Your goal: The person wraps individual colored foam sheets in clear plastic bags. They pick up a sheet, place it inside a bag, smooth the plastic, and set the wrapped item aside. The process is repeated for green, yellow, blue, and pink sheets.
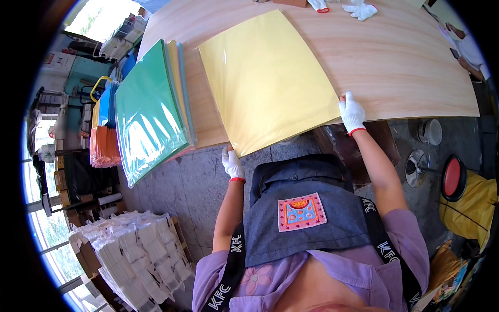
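Observation:
A large pale yellow sheet or pack of sheets [267, 78] in clear plastic lies across the wooden table [400, 67], its near edge at the table's front. My left hand [233, 164], in a white work glove with bare fingertips, grips the near left corner. At the near right corner my right hand [352, 112], gloved the same way, pinches the edge with its thumb raised. Left of the yellow pack is a pile of plastic-wrapped packs, a green pack [150, 106] on top, with yellow and blue edges showing beneath it.
White gloves [359, 10] lie at the table's far edge. Orange sheets [104, 145] stand beside the pile. On the floor are bundled white stacks [140, 260], a round red-topped stool [454, 178] and a white bucket [430, 132]. Another person [470, 54] is at the far right.

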Motion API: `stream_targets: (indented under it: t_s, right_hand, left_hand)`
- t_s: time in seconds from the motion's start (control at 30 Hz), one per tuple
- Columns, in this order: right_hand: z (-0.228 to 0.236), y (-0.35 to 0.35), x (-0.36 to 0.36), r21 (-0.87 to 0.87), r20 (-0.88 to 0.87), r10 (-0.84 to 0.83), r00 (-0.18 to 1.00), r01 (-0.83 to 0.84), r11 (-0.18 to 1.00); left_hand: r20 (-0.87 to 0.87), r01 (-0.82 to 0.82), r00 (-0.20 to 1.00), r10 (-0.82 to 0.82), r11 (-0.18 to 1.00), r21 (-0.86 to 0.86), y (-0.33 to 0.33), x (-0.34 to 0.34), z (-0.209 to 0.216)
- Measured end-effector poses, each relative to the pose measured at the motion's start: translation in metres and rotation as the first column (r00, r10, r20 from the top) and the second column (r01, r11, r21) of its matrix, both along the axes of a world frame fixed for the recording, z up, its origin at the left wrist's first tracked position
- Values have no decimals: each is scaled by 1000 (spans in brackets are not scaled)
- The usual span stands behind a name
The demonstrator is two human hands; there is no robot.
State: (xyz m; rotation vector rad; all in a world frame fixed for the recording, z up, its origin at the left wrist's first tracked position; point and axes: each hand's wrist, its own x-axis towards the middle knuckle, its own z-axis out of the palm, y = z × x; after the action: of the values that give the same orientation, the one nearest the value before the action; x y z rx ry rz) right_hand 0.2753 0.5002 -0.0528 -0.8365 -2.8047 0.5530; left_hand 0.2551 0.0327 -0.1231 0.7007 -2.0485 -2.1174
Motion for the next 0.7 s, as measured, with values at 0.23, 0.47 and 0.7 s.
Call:
stream_targets:
  t_s: [0.23, 0.47, 0.7]
  right_hand:
    - [40, -11, 0, 128, -516, 246, 821, -211, 969]
    - [53, -159, 27, 144, -171, 783, 598, -771, 620]
    - [-9, -45, 1, 340, -144, 206, 968, -147, 929]
  left_hand:
    - [-328, 30, 775, -541, 550, -835, 36, 6, 84]
    - [115, 208, 719, -685, 54, -977, 67, 6, 85]
    - [77, 212, 977, -199, 872, -442, 12, -8, 74]
